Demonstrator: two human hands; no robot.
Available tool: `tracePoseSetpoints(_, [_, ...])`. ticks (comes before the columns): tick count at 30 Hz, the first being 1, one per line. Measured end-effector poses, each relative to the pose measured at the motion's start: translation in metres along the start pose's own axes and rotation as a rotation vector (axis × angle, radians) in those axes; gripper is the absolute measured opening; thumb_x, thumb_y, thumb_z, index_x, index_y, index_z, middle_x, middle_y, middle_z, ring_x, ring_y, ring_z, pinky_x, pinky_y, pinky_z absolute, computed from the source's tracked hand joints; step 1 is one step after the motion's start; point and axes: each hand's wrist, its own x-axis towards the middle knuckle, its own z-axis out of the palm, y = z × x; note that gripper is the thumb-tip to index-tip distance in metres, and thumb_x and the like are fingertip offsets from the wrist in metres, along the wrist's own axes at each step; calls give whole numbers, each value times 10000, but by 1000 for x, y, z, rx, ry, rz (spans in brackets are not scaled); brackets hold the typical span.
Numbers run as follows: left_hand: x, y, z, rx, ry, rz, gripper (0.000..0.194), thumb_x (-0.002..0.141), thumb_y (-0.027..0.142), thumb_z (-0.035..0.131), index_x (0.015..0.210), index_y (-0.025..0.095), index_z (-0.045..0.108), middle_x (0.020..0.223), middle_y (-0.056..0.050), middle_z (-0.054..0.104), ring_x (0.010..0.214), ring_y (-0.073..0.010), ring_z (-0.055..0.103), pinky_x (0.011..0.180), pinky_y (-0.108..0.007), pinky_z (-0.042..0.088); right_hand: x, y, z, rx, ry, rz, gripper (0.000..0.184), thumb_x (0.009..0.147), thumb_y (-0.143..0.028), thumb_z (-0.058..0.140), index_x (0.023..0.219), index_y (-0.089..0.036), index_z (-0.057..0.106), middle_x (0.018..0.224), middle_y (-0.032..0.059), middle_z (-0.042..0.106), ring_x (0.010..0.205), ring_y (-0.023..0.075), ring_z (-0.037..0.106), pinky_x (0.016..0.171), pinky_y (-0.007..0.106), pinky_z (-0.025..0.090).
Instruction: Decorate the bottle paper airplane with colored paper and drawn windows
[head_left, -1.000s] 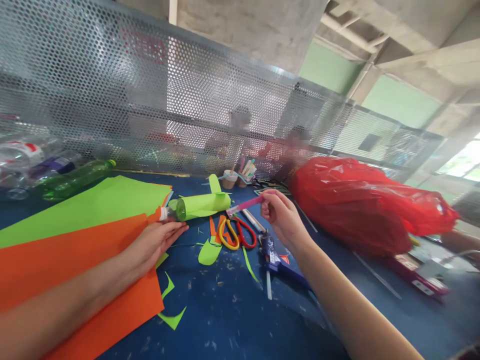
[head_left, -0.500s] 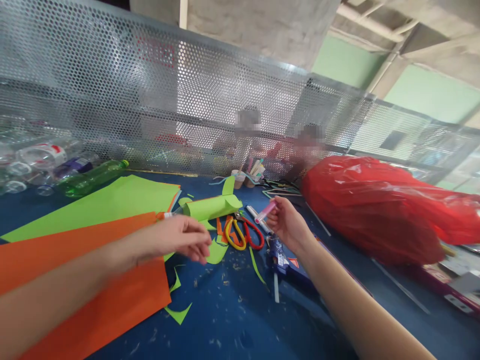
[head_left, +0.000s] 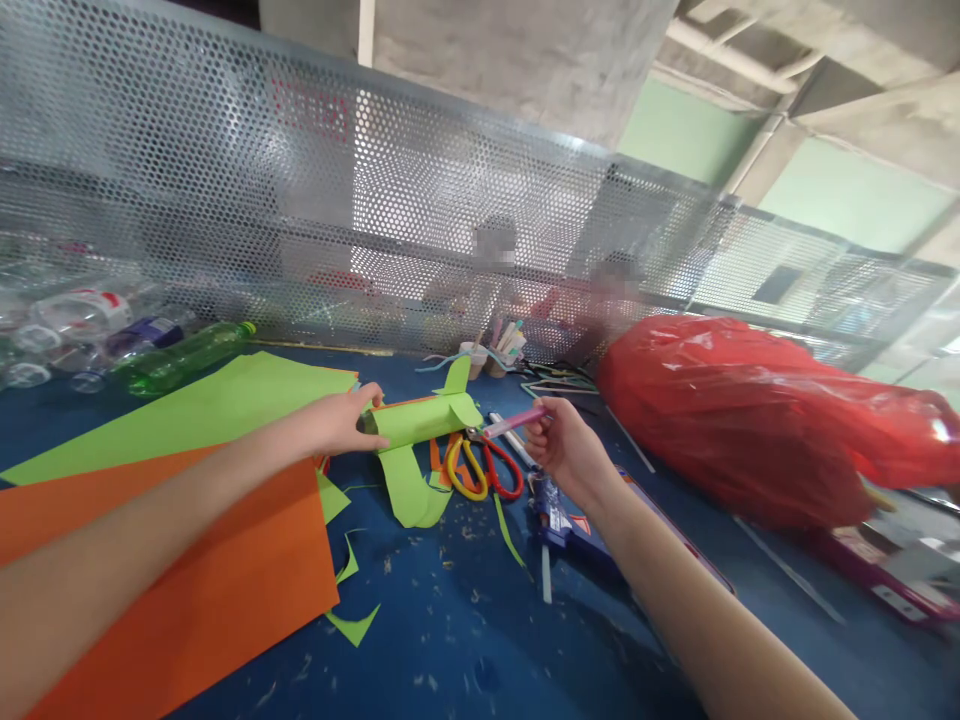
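Note:
My left hand (head_left: 349, 415) is closed around the dark neck end of a paper plane (head_left: 412, 418), a bottle-like body wrapped in lime green paper with wings and tail fins. The plane lies on the blue table. Between the thumb and fingers of my right hand (head_left: 566, 440) is a slim pink see-through tube (head_left: 514, 423), whose free end points left toward the plane's tail. Below that tube rest scissors (head_left: 487, 465) with one yellow and one red handle. A blue glue gun (head_left: 559, 525) lies under and beside my right wrist.
Orange sheets (head_left: 225, 590) and green sheets (head_left: 225, 400) cover the left side. Plastic bottles (head_left: 187, 360) lie farther back. Cups of sticks (head_left: 506, 345) stand near the perforated metal screen (head_left: 225, 180), with people behind it. A big red plastic bag (head_left: 735, 410) fills the right. Green scraps (head_left: 356, 625) lie in front.
My left hand has moved from above the table to the plane's neck end and taken hold of it. My right hand has turned the pink tube to lie flatter, pointing left.

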Motion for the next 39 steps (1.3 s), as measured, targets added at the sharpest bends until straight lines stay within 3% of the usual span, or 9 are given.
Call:
tracePoseSetpoints(4, [-2,-8,2,-39,-58,49,529,656,452,726,1112,282,519,631,68,624,563,-181,570,574,-254,329,0,-1,-1,-21,0,-2,187,702,-287,611,647,-211,449,497,-71,410,423,69,322,379,176,303])
tracePoseSetpoints(10, [-9,-13,0,-152,-67,149,552,710,457,701,1195,295,495,841,9,681,747,-198,636,648,-252,396,-3,-10,-2,18,-33,-29,184,674,-281,624,653,-211,456,504,-81,383,426,63,302,373,164,271])
tracePoseSetpoints(18, [-21,-3,7,-141,-39,209,535,633,364,783,1133,297,608,730,33,640,677,-207,593,636,-260,384,-9,-7,6,30,-92,-49,198,686,-350,684,718,-171,607,440,-95,378,388,48,257,350,155,209])
tracePoseSetpoints(24, [-27,4,23,-176,135,181,665,576,358,834,1203,301,617,1079,-70,705,1021,-342,634,897,-381,443,-23,2,18,-197,-147,-60,367,670,-486,771,730,-153,627,472,-53,532,385,40,388,371,162,283])
tracePoseSetpoints(27, [-38,13,27,-185,228,182,760,520,417,873,1213,242,615,1334,-150,591,1310,-430,438,1107,-499,289,-30,3,22,-282,-207,-58,396,684,-519,761,753,-150,634,524,-11,626,396,57,465,391,175,346])
tracePoseSetpoints(29, [-50,23,29,-196,244,215,742,559,478,852,1223,253,606,1385,-123,557,1378,-389,368,1156,-493,236,-33,4,24,-286,-242,-85,389,713,-521,744,765,-153,629,540,-6,645,399,63,486,400,183,370])
tracePoseSetpoints(33, [-76,44,36,-321,108,236,446,907,530,507,1277,283,547,1262,-54,642,1178,-250,583,1038,-445,437,-39,10,29,-297,-344,-99,370,774,-510,715,817,-155,618,589,2,683,440,71,552,449,187,419])
tracePoseSetpoints(36, [-84,53,45,-374,33,262,395,952,490,428,1234,258,579,1207,-56,669,1107,-229,618,959,-408,500,-47,16,35,-361,-449,-56,409,777,-536,708,882,-148,636,678,26,713,537,103,631,536,225,497])
tracePoseSetpoints(39, [-87,55,55,-315,40,301,372,982,400,339,1176,207,590,1116,-78,680,1040,-221,630,928,-407,509,-56,21,41,-403,-526,-28,428,777,-546,704,907,-146,627,693,19,699,554,104,630,566,247,513])
